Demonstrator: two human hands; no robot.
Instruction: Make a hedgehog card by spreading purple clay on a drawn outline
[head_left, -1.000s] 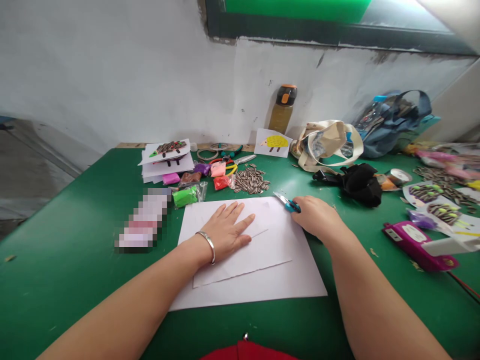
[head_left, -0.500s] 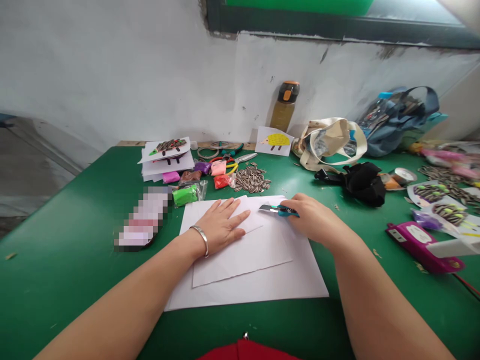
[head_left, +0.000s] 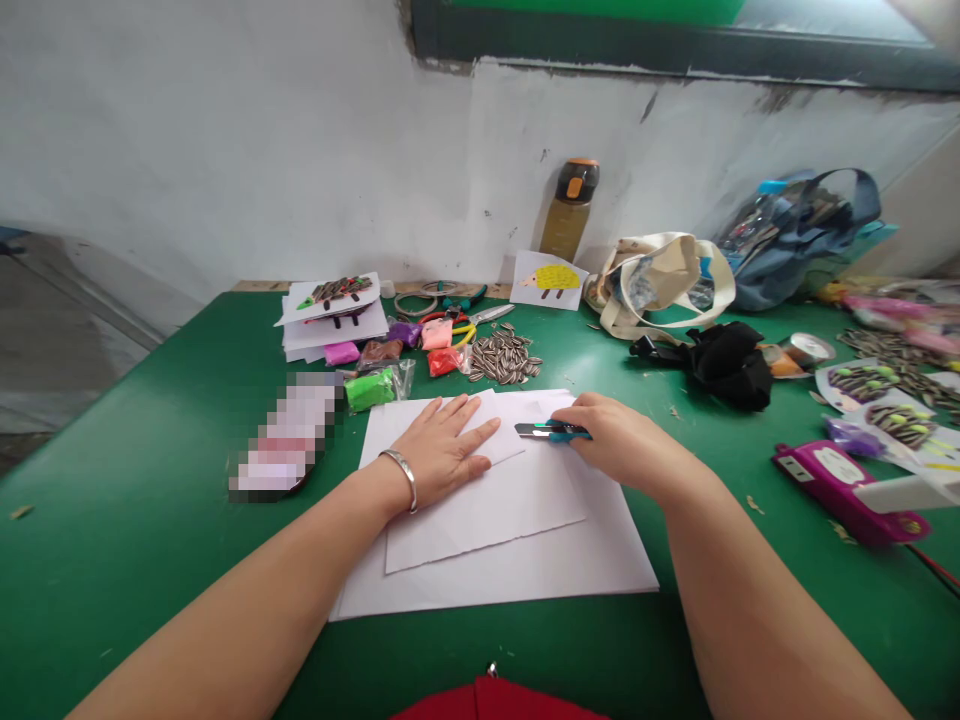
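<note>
Green table [head_left: 142, 520] under white paper sheets [head_left: 480, 540], likely light and floppy, best pinned flat: left hand [head_left: 442, 450] lies open pressing them, right hand [head_left: 622, 440] curls around teal utility knife [head_left: 553, 431].

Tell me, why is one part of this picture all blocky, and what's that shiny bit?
In the head view, a pixelated patch covers something on the green table, and soft glare brightens the tabletop just beyond the white paper.

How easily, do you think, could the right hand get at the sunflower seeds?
Fairly easily, it seems: the sunflower seeds lie beyond the paper sheets, with nothing standing between, though the right hand holds a craft knife.
</note>
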